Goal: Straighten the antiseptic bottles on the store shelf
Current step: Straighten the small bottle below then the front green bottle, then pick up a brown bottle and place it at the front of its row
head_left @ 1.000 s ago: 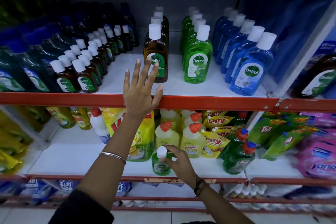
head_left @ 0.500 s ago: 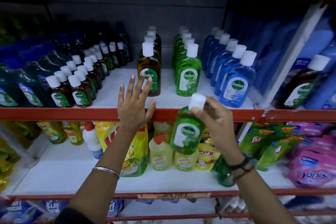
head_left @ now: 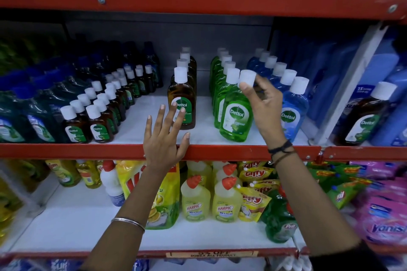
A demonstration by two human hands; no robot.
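Red store shelf (head_left: 220, 152), middle tier: antiseptic bottles in files front to back, brown row (head_left: 184, 86), green row (head_left: 222, 81), blue row (head_left: 277, 77); the step in hand looks like seating a green Dettol bottle (head_left: 236, 114) at the head of the green row, and the next move likely calls for setting it square on the board, label out, then letting go. Right hand (head_left: 263, 105) pinches its white cap (head_left: 247, 78) between thumb and fingertips. Left hand (head_left: 164, 138) is spread wide and flat, holding nothing, palm by the shelf lip, fingertips before the front brown bottle (head_left: 182, 103).
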